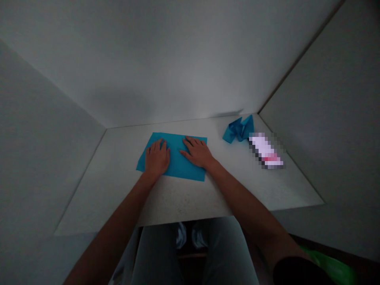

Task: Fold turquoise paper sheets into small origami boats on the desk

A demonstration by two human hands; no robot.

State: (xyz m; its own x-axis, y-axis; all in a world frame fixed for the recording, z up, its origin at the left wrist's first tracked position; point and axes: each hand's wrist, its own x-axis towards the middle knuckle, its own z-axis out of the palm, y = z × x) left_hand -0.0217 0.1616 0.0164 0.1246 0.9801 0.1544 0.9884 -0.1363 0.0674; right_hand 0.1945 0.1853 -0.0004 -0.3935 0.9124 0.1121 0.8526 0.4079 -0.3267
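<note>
A flat sheet of blue paper [181, 162] lies on the white table in front of me. My left hand [157, 156] rests palm down on its left part, fingers stretched toward the far edge. On the right part lies my right hand [197, 151], also flat, with its fingers spread and pointing up and left. Bare paper shows between the two hands. Neither hand grips anything.
A folded blue paper piece [239, 128] stands at the table's back right. Beside it lies a phone-like device [265, 151], blurred by pixels. Walls enclose the white table [103, 190] at the back and both sides. Something green [329, 263] is low at the right.
</note>
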